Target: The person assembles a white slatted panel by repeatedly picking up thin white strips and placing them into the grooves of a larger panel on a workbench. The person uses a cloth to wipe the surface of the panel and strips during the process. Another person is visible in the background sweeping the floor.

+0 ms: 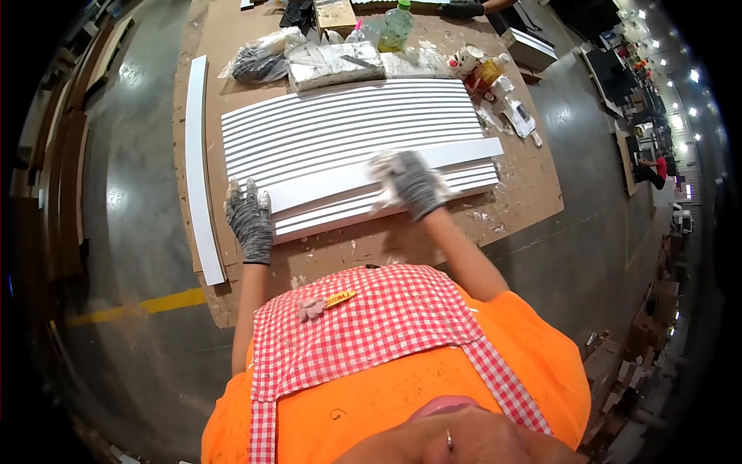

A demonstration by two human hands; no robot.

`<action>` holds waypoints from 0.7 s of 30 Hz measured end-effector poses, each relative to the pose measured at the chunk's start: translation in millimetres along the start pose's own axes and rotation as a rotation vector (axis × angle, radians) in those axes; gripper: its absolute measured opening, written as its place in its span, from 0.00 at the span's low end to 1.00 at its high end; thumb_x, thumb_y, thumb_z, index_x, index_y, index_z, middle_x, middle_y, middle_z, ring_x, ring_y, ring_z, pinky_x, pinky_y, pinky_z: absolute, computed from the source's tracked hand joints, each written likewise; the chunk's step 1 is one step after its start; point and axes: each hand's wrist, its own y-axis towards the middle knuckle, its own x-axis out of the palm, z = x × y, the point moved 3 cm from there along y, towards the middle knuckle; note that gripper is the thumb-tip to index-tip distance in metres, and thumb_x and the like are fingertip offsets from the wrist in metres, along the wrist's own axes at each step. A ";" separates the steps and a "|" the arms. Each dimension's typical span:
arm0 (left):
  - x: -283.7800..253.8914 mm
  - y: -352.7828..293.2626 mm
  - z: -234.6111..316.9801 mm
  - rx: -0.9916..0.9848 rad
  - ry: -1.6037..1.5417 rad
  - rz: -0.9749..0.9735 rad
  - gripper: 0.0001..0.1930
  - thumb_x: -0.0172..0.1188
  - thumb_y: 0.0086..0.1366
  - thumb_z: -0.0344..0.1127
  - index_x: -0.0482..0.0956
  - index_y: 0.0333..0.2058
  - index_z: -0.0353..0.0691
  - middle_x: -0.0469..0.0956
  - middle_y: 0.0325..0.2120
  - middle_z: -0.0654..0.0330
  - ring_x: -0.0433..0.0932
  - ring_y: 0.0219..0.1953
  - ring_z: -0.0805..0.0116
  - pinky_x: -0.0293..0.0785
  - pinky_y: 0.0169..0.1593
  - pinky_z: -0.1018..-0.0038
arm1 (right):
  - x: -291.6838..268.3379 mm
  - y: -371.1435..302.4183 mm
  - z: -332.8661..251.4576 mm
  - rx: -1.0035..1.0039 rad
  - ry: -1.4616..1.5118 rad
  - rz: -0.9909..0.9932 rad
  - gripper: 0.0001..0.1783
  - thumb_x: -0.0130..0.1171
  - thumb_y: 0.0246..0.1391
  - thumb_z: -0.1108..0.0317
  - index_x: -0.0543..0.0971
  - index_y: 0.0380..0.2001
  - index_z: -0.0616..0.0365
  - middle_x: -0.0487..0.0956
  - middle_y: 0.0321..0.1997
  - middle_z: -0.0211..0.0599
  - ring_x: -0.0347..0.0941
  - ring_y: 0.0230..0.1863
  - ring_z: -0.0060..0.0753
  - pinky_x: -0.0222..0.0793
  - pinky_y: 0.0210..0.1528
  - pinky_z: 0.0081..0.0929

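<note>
A loose white strip (325, 188) lies slantwise across a row of similar white strips (348, 116) packed side by side. My left hand (249, 220), in a grey knit glove with pale fingertips, rests against the loose strip's left end, its fingers stretched out and apart. Toward the strip's middle, my right hand (415, 184), gloved the same way, presses a crumpled whitish rag (384, 166) onto its face. Motion blurs the rag and fingertips, and the rag covers part of the strip. Another white strip (196, 155) lies alone at the table's left side.
The brown worktable (533, 185) has white smears. At its far side are a smeared white block (332, 66), a plastic bag (263, 58), a green-capped bottle (396, 27) and an amber bottle (485, 73). Another person's gloved hand (462, 9) shows at the far edge.
</note>
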 end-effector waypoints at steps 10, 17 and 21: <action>1.9 1.6 -3.3 0.027 -0.071 0.000 0.22 0.53 0.64 0.40 0.70 0.56 0.38 0.60 0.61 0.49 0.57 0.63 0.52 0.47 0.67 0.58 | -73.1 -151.0 335.1 1.026 -0.030 0.699 0.22 0.55 0.49 0.54 0.79 0.37 0.64 0.77 0.39 0.60 0.74 0.42 0.61 0.69 0.44 0.46; -14.0 8.8 2.9 0.086 -0.304 -0.028 0.20 0.63 0.57 0.39 0.76 0.48 0.44 0.65 0.58 0.56 0.62 0.60 0.57 0.51 0.66 0.59 | -32.0 -150.1 333.5 0.817 0.103 0.912 0.21 0.55 0.51 0.56 0.78 0.35 0.67 0.77 0.35 0.60 0.73 0.34 0.58 0.68 0.38 0.42; -28.7 21.8 43.2 0.390 -0.312 -0.117 0.30 0.69 0.49 0.45 0.73 0.52 0.46 0.70 0.53 0.58 0.64 0.58 0.60 0.51 0.66 0.59 | -32.4 -199.1 345.6 0.977 0.447 0.994 0.20 0.54 0.51 0.60 0.78 0.36 0.70 0.80 0.38 0.55 0.77 0.41 0.49 0.71 0.42 0.38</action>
